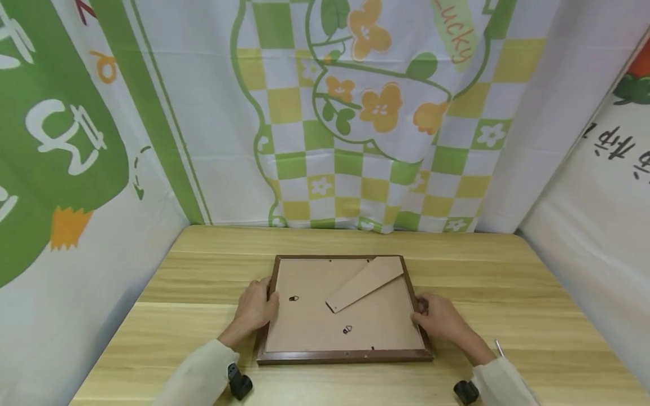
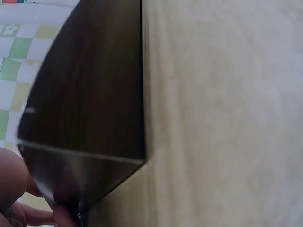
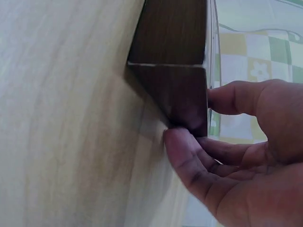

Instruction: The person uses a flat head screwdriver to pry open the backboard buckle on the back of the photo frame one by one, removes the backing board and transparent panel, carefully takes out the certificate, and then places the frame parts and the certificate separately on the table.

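Observation:
A picture frame [image 1: 345,356] with a dark brown wooden rim lies face down on the table. On its tan backing board [image 1: 304,332] are a slanted easel stand [image 1: 367,283], two small hanging rings and a few dark tabs along the edges. My left hand [image 1: 256,309] grips the frame's left side, thumb on top. At the opposite side my right hand [image 1: 440,317] holds the rim between its thumb and curled fingers. In the right wrist view, fingertips [image 3: 177,144] reach under the rim [image 3: 170,35]. The frame's front is hidden.
The light wooden table [image 1: 203,265] runs back to a hanging cloth [image 1: 345,186] with green and yellow checks and flowers. Printed cloths also hang at left and right. A thin metallic item [image 1: 500,348] shows beside the right sleeve, partly hidden.

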Tool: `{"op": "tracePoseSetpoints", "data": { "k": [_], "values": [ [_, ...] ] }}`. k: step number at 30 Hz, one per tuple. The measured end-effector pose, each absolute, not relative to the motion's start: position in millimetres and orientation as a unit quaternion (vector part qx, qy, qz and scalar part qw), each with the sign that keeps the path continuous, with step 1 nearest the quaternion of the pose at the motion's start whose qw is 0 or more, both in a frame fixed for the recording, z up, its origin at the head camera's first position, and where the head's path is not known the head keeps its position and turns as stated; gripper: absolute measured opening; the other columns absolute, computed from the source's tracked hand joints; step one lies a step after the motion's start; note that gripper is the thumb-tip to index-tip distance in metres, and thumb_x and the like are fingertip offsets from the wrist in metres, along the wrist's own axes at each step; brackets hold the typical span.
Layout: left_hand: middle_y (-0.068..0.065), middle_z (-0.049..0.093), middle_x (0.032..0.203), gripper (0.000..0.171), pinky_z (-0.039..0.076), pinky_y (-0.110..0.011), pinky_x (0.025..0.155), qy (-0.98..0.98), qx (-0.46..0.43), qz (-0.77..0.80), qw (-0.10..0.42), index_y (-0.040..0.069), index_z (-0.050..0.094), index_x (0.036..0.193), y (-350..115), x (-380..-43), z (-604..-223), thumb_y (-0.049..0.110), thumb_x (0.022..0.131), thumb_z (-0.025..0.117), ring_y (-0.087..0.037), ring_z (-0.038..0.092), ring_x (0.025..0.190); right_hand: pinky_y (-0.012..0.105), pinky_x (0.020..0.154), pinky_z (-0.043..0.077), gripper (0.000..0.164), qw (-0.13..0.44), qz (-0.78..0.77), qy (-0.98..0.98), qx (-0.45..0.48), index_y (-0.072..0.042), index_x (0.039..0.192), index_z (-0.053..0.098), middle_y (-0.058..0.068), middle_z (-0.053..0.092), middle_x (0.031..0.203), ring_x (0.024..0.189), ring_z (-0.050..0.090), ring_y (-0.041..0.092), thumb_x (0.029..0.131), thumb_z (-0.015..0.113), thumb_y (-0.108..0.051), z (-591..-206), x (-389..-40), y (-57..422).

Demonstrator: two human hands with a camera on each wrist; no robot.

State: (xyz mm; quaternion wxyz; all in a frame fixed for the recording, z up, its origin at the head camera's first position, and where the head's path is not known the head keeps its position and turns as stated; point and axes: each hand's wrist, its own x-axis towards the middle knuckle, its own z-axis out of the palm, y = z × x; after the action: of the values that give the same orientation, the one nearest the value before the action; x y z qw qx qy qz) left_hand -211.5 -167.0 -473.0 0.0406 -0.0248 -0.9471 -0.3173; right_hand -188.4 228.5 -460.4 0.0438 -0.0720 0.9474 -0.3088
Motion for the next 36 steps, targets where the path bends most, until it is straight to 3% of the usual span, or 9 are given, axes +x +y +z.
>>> {"op": "tracePoseSetpoints", "data": {
  "k": [6,11,17,22,28,32,36],
  "values": [
    [-0.03,0.063,0.11,0.05,0.051,-0.052,0.083,-0.946,-0.025,-0.322,0.024,-0.016,0.045,0.135,-174,-216,-464,0.008,0.093,0.054,-0.039,0.062,0.096,0.029,0.069,0.054,0.044,0.031,-0.307,0.947,-0.084,0.015,0.126,0.054,0.018,0.067,0.106,0.088,0.064,0.02,0.088,0.064,-0.004,-462,-192,227],
    [-0.029,0.064,0.114,0.05,0.051,-0.053,0.088,-0.94,-0.024,-0.34,0.023,-0.016,0.041,0.139,-180,-227,-453,0.008,0.096,0.049,-0.04,0.063,0.103,0.033,0.071,0.057,0.044,0.024,-0.299,0.949,-0.094,0.016,0.129,0.052,0.024,0.066,0.111,0.092,0.066,0.027,0.089,0.063,-0.001,-462,-197,229],
    [-0.023,0.069,0.096,0.052,0.053,-0.039,0.069,-0.945,-0.032,-0.325,-0.024,-0.019,0.043,0.135,-179,-228,-459,0.011,0.095,0.056,-0.026,0.063,0.077,0.034,0.073,0.057,0.044,0.038,-0.319,0.943,-0.088,0.013,0.129,0.054,0.023,0.067,0.112,0.094,0.068,0.029,0.092,0.064,-0.007,-458,-195,235],
    [-0.022,0.069,0.099,0.038,0.055,-0.038,0.072,-0.941,-0.039,-0.335,-0.01,-0.015,0.055,0.124,-176,-226,-464,0.009,0.094,0.056,-0.026,0.065,0.084,0.039,0.075,0.057,0.04,0.023,-0.31,0.947,-0.078,0.01,0.124,0.058,0.017,0.069,0.105,0.094,0.068,0.03,0.096,0.062,-0.017,-447,-188,259],
    [-0.012,0.068,0.085,0.023,0.048,-0.03,0.061,-0.94,-0.047,-0.338,0.001,-0.009,0.065,0.109,-176,-226,-465,0.007,0.094,0.056,-0.018,0.058,0.071,0.043,0.073,0.056,0.038,-0.003,-0.259,0.965,-0.041,0.012,0.12,0.059,0.019,0.068,0.102,0.089,0.067,0.031,0.095,0.063,-0.017,-435,-167,303],
    [-0.01,0.067,0.082,0.021,0.044,-0.027,0.058,-0.939,-0.042,-0.341,0.003,-0.007,0.066,0.107,-175,-227,-466,0.007,0.094,0.057,-0.016,0.055,0.069,0.046,0.071,0.055,0.045,0.009,-0.214,0.977,-0.014,0.013,0.119,0.058,0.024,0.068,0.102,0.088,0.067,0.035,0.093,0.066,-0.023,-434,-154,327],
    [-0.011,0.069,0.085,0.024,0.045,-0.027,0.06,-0.937,-0.041,-0.346,0.004,-0.006,0.067,0.112,-173,-228,-469,0.007,0.093,0.058,-0.016,0.057,0.071,0.048,0.07,0.054,0.064,0.068,-0.172,0.982,0.032,0.017,0.117,0.056,0.028,0.068,0.1,0.086,0.066,0.038,0.092,0.066,-0.041,-435,-138,346]
  ]
}}
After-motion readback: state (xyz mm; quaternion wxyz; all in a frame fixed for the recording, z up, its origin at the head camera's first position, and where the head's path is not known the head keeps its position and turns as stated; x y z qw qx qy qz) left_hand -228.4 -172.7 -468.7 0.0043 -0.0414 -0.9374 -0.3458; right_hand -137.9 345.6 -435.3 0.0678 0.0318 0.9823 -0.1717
